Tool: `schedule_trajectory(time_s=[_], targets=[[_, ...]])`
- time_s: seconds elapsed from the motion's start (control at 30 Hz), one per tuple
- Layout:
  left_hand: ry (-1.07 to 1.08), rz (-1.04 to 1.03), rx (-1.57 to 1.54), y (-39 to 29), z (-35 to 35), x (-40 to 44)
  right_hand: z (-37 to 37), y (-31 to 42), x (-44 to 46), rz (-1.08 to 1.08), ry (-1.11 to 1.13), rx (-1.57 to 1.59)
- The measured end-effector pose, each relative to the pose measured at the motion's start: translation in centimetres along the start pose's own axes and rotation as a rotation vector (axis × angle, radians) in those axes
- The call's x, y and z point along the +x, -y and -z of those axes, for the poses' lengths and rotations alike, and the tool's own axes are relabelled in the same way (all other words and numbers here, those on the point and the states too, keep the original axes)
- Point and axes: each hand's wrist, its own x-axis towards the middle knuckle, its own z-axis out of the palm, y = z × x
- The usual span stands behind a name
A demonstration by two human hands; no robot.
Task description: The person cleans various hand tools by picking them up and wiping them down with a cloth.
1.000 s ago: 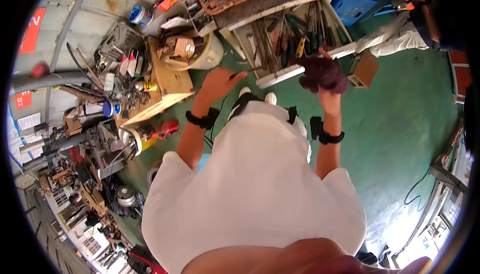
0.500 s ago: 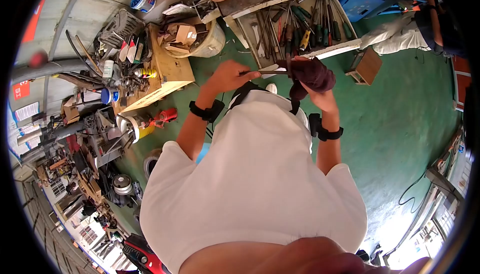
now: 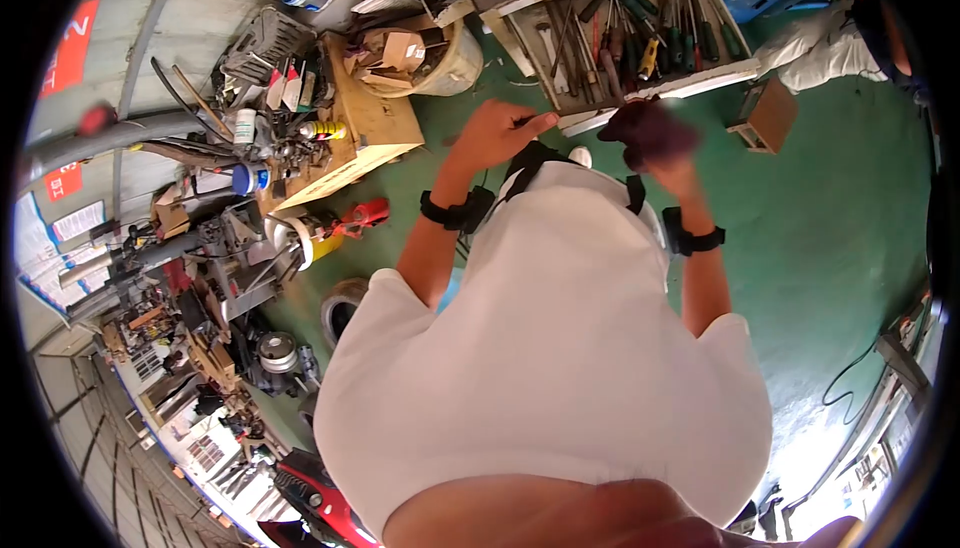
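My right hand (image 3: 676, 170) is closed around a dark maroon cloth (image 3: 640, 130), partly smeared by motion, just in front of an open drawer (image 3: 705, 82). Inside that drawer lie several screwdrivers (image 3: 690, 36) and other long hand tools, some with green or yellow handles. To the left, my left hand (image 3: 497, 135) is held over the green floor with its fingers curled and the thumb stretched toward the drawer. Whatever those fingers hold is mostly hidden; a faint end seems to stick out behind them. The two hands are apart.
A wooden bench (image 3: 385, 128) with bottles and cans stands to the left, beside a tub (image 3: 460, 66) of cardboard scraps. A small wooden box (image 3: 768, 113) sits on the floor right of the drawer. Another person's light trousers (image 3: 825, 53) show at the upper right.
The hands have separated; a thin metal tool that ran from my left hand to the cloth is no longer visible between them. The view has shifted, so the scene sits farther right.
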Motion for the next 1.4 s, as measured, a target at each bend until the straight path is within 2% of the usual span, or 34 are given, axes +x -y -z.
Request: schedule_trajectory(time_s=[0.07,0.1,0.2,0.3,0.33,0.43,0.5,0.53,0.6,0.67,0.8,0.83,0.9,0.97,1.0,1.07,1.1,1.13,1.2,1.33,1.4], targets=[[0.022,0.014,-0.001,0.6,-0.5,-0.3,-0.6,-2.8,-1.1,-0.059,0.108,-0.002],[0.027,0.025,-0.014,0.9,-0.9,-0.4,-0.8,-3.2,-1.1,0.007,0.100,-0.059],[0.074,0.047,-0.040,1.6,-2.0,-0.2,-0.1,1.9,1.1,0.163,-0.072,-0.148],[0.128,0.135,0.003,1.9,-2.8,1.4,0.4,5.5,2.6,-0.028,-0.101,0.128],[0.121,0.127,0.007,1.7,-2.6,1.6,0.3,5.2,3.0,-0.017,-0.105,0.124],[0.081,0.032,0.182,1.7,-2.7,2.2,-0.4,3.8,3.5,-0.055,-0.149,0.018],[-0.102,-0.145,0.203,2.2,-3.6,2.3,-0.7,3.9,3.9,-0.134,-0.197,0.095],[-0.097,-0.145,0.205,2.3,-3.8,2.2,-0.7,4.0,4.2,-0.193,-0.230,0.185],[-0.184,-0.033,0.255,2.2,-4.2,2.5,-1.1,2.6,4.2,-0.172,-0.232,0.134],[-0.204,-0.039,0.283,2.9,-4.6,3.3,-1.0,2.8,4.5,-0.022,-0.228,-0.025],[-0.258,-0.046,0.317,4.5,-4.7,3.8,-0.9,1.6,5.2,0.005,-0.137,-0.045],[-0.258,-0.051,0.318,4.7,-4.7,3.9,-1.1,1.1,4.9,-0.162,-0.039,-0.002],[-0.226,-0.002,0.196,5.2,-4.5,4.0,-1.0,1.0,4.7,-0.325,0.062,0.037],[-0.205,-0.001,0.179,5.6,-4.1,3.9,-0.6,2.1,4.2,-0.586,0.116,0.284],[-0.179,0.005,0.161,5.7,-4.0,3.5,-0.7,1.6,4.1,-0.585,0.118,0.287],[-0.114,-0.018,0.146,4.2,-3.4,2.6,-1.0,-0.2,3.1,-0.330,0.097,0.117],[-0.056,-0.057,0.128,3.7,-3.2,2.5,-0.9,-0.1,3.1,-0.285,0.044,0.126],[-0.064,-0.053,0.125,3.7,-3.3,2.3,-0.6,0.0,3.2,-0.281,0.052,0.124],[0.169,-0.190,0.073,3.6,-3.5,1.7,0.3,0.8,3.2,-0.551,0.202,0.105],[0.222,-0.160,0.029,3.2,-2.7,1.1,-1.5,1.9,3.5,-0.352,0.084,0.225],[0.138,-0.139,0.020,3.5,-2.7,0.8,-2.3,1.9,3.6,-0.513,0.147,0.133]])
